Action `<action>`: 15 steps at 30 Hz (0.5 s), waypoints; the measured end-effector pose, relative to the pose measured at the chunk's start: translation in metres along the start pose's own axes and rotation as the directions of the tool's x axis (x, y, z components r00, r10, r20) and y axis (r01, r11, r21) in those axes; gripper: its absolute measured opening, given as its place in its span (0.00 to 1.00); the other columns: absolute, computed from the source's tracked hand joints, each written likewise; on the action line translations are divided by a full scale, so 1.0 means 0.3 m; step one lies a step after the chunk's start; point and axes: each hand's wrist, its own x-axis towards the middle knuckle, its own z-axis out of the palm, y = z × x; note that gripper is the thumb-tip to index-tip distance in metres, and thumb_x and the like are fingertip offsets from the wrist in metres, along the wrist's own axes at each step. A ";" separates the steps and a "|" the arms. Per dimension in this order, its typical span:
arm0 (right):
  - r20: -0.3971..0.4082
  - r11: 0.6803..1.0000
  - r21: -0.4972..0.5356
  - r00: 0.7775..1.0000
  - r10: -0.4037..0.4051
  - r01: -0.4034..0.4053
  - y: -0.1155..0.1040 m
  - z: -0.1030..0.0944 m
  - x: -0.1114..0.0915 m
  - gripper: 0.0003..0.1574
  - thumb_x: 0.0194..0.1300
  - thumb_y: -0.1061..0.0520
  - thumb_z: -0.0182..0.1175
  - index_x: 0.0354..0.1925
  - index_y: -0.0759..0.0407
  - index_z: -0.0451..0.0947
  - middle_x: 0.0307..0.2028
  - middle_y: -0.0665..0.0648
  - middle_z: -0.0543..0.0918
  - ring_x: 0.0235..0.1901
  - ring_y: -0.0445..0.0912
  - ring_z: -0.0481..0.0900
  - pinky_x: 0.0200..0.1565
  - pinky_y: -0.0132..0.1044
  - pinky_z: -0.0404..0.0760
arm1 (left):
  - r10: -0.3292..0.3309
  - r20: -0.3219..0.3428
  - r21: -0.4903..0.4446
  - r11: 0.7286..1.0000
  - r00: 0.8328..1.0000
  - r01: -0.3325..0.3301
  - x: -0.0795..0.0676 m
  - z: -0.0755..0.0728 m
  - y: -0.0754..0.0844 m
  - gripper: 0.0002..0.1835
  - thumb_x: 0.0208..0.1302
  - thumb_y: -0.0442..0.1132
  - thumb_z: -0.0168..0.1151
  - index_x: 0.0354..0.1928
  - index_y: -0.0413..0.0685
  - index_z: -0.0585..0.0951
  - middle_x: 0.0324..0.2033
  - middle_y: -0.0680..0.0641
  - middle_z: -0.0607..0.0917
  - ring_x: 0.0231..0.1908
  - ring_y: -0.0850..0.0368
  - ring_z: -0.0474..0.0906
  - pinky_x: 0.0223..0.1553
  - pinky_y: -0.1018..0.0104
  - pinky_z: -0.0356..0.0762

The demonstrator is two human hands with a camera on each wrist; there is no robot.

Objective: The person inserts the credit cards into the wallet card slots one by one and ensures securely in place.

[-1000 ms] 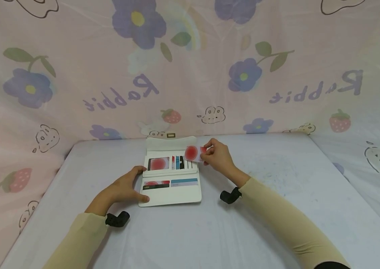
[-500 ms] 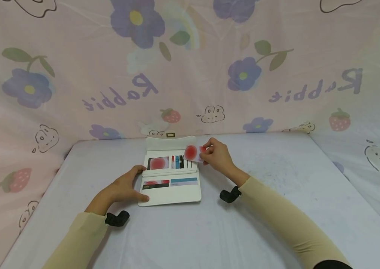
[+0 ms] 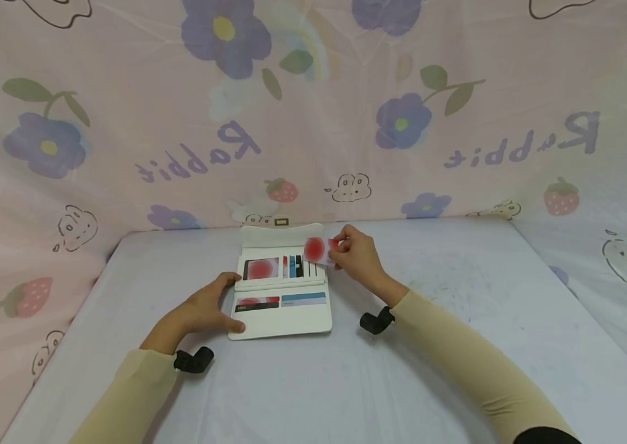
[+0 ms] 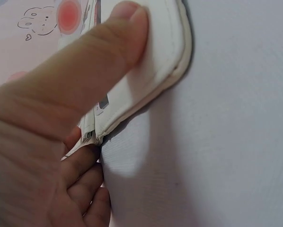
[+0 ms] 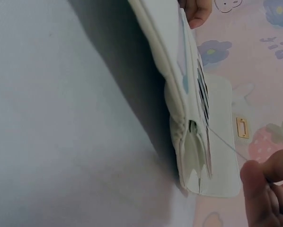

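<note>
A white wallet (image 3: 282, 328) lies unfolded on the table, cards showing in its slots. My left hand (image 3: 202, 308) holds its left side. The left thumb lies on the lower panel, and in the left wrist view the other fingers (image 4: 87, 175) curl against the wallet's edge. Between thumb and fingers my right hand (image 3: 359, 254) pinches a white card with red circles (image 3: 314, 249) by its right end. That card is tilted over the right-hand slots of the upper panel. In the right wrist view it appears edge-on as a thin line, its far edge at the slots.
Several other cards fill the slots, among them a red-and-white one (image 3: 261, 269) and a blue one (image 3: 303, 298). The wallet's flap (image 3: 280, 237), with a gold clasp (image 3: 281, 222), reaches the printed curtain (image 3: 313, 135) behind. A white cloth covers the table (image 3: 291, 394).
The right hand and the card it pinches have shifted very slightly up and to the left. The left hand and the wallet stay in place.
</note>
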 end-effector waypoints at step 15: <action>0.065 0.999 0.017 0.997 0.032 -0.033 0.001 -0.001 -0.006 0.14 0.59 0.65 0.64 0.43 0.67 0.73 0.24 0.61 0.86 0.18 0.44 0.83 0.22 0.29 0.78 | 0.011 0.008 0.010 1.000 1.000 -0.011 -0.004 -0.008 0.014 0.60 0.36 0.58 0.80 0.70 0.48 0.56 0.71 0.38 0.61 0.70 0.38 0.56 0.67 0.36 0.57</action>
